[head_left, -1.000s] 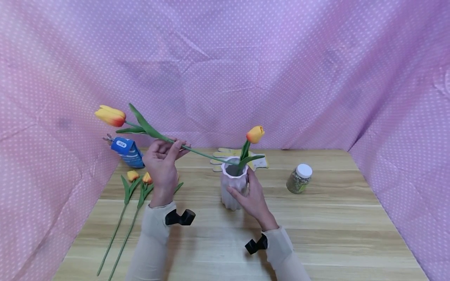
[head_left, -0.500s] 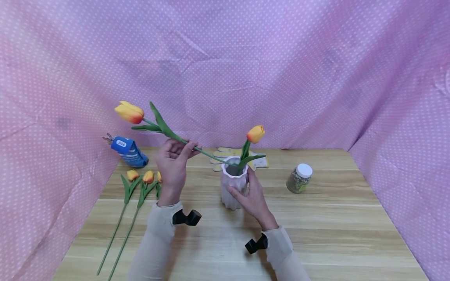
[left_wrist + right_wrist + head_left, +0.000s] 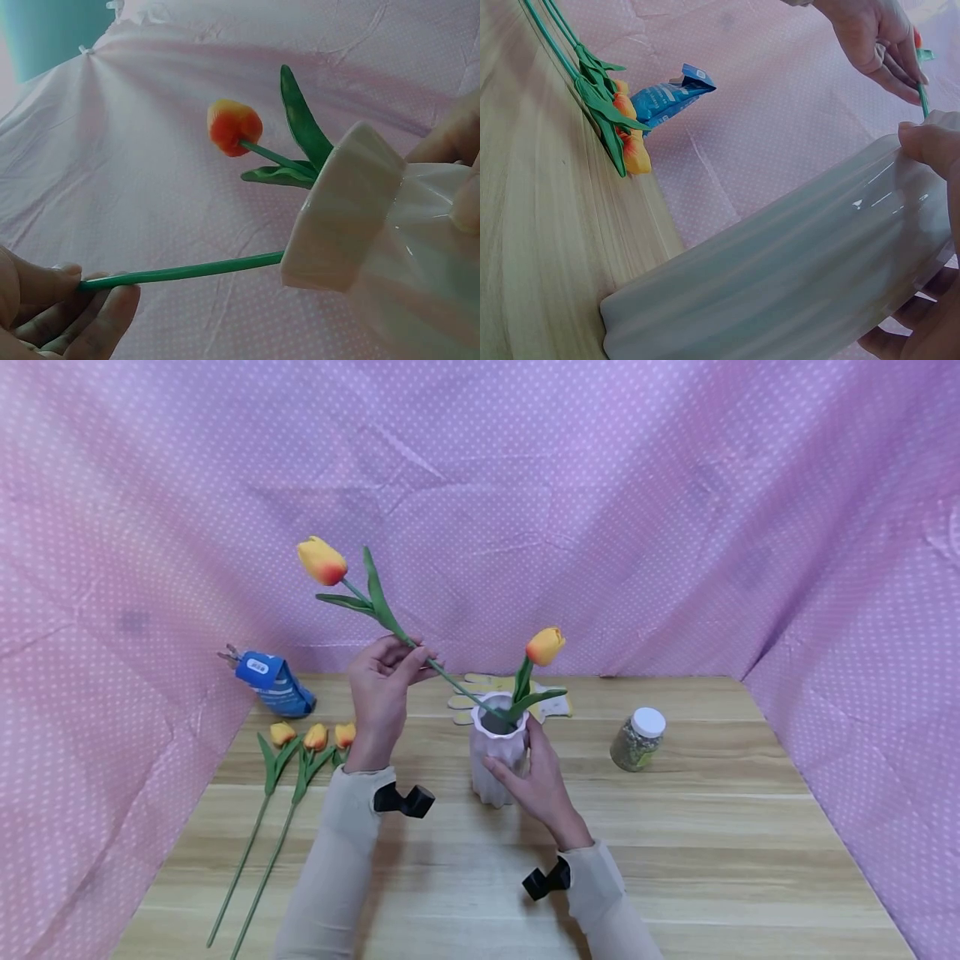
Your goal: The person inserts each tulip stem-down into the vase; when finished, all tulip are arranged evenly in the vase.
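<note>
My left hand pinches the green stem of a yellow-orange tulip between thumb and fingers. The flower leans up to the left, and the stem's lower end reaches into the mouth of a white fluted vase. In the left wrist view the stem passes behind the vase's scalloped rim. My right hand grips the vase on its right side, thumb across the front; the vase stands on the table. Another tulip is in the vase, its lower stem hidden inside.
Several tulips lie on the wooden table at the left. Behind them is a blue packet. A white-lidded jar stands to the right, and yellow-white gloves lie behind the vase. A pink dotted cloth hangs around the table.
My left hand has moved right, and the held tulip has tilted more upright, its bloom rising to the right. The stem end stays at the vase mouth. My right hand and the vase are nearly still.
</note>
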The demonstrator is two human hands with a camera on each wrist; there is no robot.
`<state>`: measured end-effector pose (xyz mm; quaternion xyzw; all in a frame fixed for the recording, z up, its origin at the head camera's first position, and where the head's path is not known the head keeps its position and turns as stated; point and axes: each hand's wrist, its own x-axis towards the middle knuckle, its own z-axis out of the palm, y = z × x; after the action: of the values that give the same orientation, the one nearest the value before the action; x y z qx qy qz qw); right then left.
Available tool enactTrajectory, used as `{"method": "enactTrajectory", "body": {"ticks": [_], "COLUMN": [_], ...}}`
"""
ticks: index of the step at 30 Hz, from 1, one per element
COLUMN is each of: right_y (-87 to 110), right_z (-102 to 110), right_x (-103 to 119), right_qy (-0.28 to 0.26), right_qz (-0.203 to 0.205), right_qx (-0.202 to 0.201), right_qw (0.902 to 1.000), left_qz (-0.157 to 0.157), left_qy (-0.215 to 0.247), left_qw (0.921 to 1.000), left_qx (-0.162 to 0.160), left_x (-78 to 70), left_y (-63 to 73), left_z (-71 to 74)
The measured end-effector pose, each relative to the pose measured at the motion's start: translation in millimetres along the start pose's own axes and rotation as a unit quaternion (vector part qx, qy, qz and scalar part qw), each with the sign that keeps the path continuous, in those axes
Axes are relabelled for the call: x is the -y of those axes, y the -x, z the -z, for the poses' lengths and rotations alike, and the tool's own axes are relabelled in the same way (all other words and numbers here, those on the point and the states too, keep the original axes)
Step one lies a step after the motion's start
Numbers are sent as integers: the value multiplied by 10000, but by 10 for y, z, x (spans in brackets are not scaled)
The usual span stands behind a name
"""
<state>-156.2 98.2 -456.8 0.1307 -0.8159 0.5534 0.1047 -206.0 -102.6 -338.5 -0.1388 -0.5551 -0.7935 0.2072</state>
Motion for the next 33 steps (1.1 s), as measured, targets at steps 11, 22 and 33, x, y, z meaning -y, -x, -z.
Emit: {"method": "enactTrajectory", "body": {"ticks": [11,22,33], "right_y": [-2,2,2], "right_z": [2,9,8], "right_x": [15,15,3], "right_qy": [-7,0,122], "right_qz": [-21,12,44], "right_qx": [-26,-29,-77], "right_qw": [10000,10000,9999], "left_qz": [271,496,556], "left_qy": [19,-230,-924], "left_qw": [9994,9975,9913], "left_qx": [201,438,758], "left_x": [100,180,311], "left_y": [-13,-2,130], "left_z": [-61,-156,-239]}}
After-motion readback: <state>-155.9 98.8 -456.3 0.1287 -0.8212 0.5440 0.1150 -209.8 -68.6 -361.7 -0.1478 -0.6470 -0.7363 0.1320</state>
